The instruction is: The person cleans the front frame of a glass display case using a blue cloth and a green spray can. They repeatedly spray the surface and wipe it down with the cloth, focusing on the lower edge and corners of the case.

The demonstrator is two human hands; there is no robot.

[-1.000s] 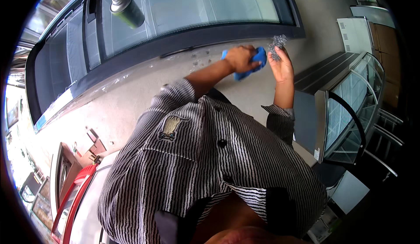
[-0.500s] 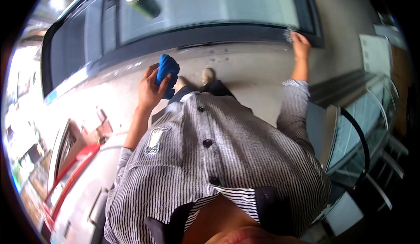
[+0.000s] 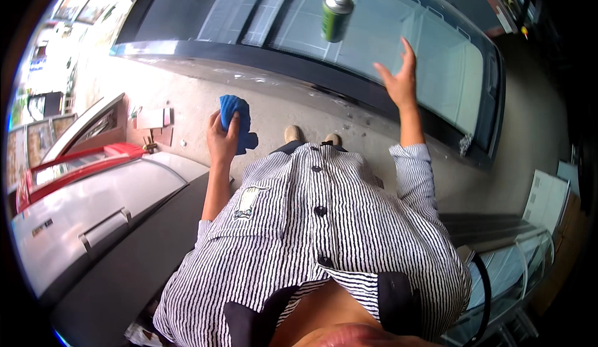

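Note:
My left hand (image 3: 223,136) grips a folded blue cloth (image 3: 235,113) in front of my body, short of the cabinet's near edge. Over the glass top, my right hand (image 3: 400,79) is empty, its thumb and fingers spread apart. Beyond it and to its left, a green spray can with a silver top (image 3: 337,20) stands on the glass of a long, dark-framed cabinet (image 3: 349,73). A crumpled silvery scouring pad (image 3: 465,145) lies on the frame near the cabinet's right corner, apart from both hands.
At my left is a silver-white car door or body panel (image 3: 106,213) with a red-framed part (image 3: 81,160) behind it. White panels (image 3: 543,197) and a glass-sided case (image 3: 507,272) stand at my right. My shoes (image 3: 293,133) are on the concrete floor close to the cabinet.
My right hand has let go of the scouring pad at the cabinet's corner and moved left toward the can, fingers opened. My left hand still holds the cloth. The view has turned.

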